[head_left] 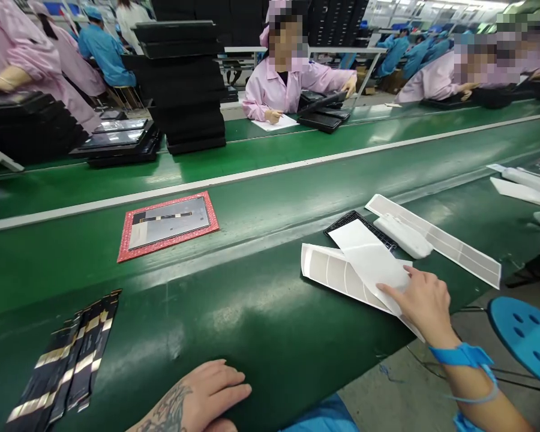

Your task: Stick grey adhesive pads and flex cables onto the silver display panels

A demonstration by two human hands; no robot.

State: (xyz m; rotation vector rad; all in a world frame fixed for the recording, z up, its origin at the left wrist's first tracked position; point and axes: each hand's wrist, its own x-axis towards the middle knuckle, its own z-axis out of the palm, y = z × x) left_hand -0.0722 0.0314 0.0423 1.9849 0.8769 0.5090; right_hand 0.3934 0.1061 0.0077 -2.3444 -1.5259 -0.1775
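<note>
Where right fingers (425,283) rest, white paper (369,252) is hidden.

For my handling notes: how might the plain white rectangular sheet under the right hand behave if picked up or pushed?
The plain white rectangular sheet looks paper-thin, so it's probably light and fairly floppy. Being flat, it seems unlikely to roll. It lies across a grey, white-bordered strip, so pushing it might drag that along.

White sheet (364,249) slanted across grey-panelled strip (330,270).
</note>
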